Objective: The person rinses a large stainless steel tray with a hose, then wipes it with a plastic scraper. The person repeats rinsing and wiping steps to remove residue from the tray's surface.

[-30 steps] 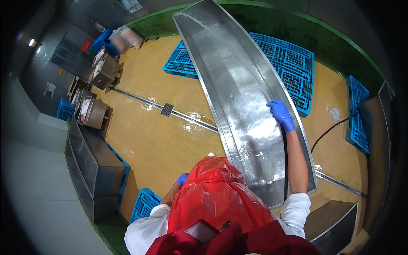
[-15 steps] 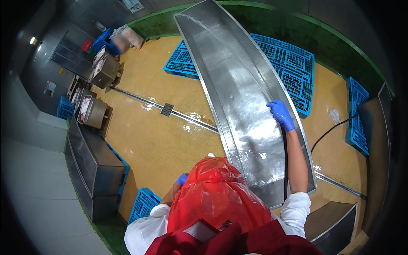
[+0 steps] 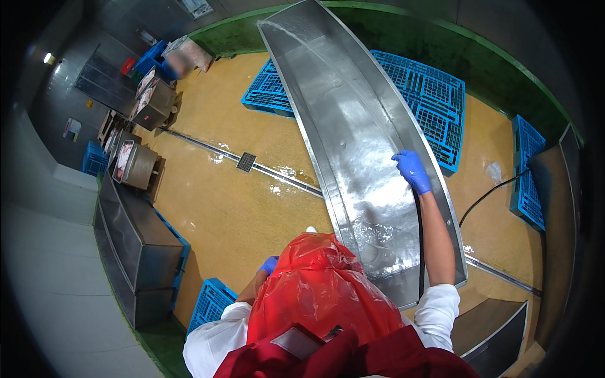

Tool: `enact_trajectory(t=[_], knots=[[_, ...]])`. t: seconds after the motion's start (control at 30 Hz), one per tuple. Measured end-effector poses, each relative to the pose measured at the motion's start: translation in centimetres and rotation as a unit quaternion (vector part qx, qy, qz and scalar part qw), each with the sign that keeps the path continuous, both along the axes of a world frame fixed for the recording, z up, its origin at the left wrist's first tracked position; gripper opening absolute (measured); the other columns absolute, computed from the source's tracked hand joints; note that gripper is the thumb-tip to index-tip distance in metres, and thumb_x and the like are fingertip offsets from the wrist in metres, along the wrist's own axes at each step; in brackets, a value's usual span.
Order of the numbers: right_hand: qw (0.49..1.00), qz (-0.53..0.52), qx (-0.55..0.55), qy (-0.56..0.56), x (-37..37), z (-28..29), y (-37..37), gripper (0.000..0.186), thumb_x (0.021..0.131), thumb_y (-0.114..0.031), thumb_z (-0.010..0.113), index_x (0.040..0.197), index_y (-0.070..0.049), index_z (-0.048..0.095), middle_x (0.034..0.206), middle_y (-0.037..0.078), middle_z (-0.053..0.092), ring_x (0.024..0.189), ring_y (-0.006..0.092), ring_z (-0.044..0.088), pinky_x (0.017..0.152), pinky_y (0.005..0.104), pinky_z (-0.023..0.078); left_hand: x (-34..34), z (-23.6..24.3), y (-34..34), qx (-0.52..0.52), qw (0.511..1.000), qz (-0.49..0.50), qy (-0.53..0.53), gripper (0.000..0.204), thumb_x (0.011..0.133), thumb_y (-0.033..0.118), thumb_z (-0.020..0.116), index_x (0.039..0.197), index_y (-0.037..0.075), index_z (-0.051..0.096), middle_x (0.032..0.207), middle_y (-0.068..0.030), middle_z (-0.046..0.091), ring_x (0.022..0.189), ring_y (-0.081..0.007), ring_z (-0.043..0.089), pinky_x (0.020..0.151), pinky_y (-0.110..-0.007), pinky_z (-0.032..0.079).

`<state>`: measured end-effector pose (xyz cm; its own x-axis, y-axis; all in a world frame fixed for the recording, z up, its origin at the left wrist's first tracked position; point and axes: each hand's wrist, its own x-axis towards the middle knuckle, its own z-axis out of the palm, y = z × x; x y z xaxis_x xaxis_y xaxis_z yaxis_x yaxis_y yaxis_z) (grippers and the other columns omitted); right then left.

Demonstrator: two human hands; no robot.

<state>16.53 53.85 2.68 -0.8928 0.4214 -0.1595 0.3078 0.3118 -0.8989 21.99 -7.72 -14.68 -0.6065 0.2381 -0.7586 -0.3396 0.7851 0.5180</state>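
Right fingers (image 3: 402, 155) leftward (wet trough (image 3: 340, 113), yellow floor (image 3: 239, 220))

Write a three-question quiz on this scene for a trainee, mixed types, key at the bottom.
1. Choose one. The right hand holds:
A) a brush
B) a black hose
C) a knife

2. True or false: the square drain grate lies to the left of the metal trough.

3. Fill in the blank: the stream of water shoots toward the ____ end of the trough, as seen by the person.

Key: 1. B; 2. True; 3. far.
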Motion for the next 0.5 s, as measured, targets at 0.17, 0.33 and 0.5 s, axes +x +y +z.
enact_trajectory(t=[0.17, 0.33, 0.5], knots=[[0.988, 0.057, 0.136, 0.042, -1.0, -8.2, 0.4, 0.028, 0.083, -0.017, 0.048, 0.091, 0.0, 0.069, 0.06, 0.014, 0.056, 0.045, 0.0206, 0.053, 0.045, 0.0339, 0.043, -0.7, -4.2, -1.8, 0.017, 1.0, 0.02, -0.012, 0.039, 0.079, 0.03, 0.07, 0.102, -0.002, 0.069, 0.102, -0.011, 0.07, 0.087, -0.0158, 0.061, 0.08, -0.037, 0.05], [0.987, 0.075, 0.137, -0.029, -1.8, -8.5, -3.8, 0.034, 0.084, -0.023, 0.047, 0.092, 0.002, 0.07, 0.086, 0.024, 0.066, 0.081, 0.0326, 0.064, 0.077, 0.0385, 0.048, 1.0, -0.7, -1.5, -0.011, 0.999, 0.025, -0.023, 0.041, 0.08, 0.033, 0.068, 0.102, -0.001, 0.069, 0.1, -0.0107, 0.07, 0.086, -0.0142, 0.059, 0.079, -0.037, 0.05], [0.985, 0.099, 0.142, -0.019, -2.4, -8.1, -5.5, 0.035, 0.085, -0.023, 0.045, 0.09, 0.0, 0.071, 0.092, 0.026, 0.065, 0.094, 0.0352, 0.062, 0.087, 0.0383, 0.046, 1.4, -0.6, -1.9, 0.029, 0.999, 0.042, -0.003, 0.043, 0.081, 0.035, 0.068, 0.103, -0.001, 0.069, 0.099, -0.0101, 0.07, 0.084, -0.0129, 0.057, 0.078, -0.036, 0.049]])
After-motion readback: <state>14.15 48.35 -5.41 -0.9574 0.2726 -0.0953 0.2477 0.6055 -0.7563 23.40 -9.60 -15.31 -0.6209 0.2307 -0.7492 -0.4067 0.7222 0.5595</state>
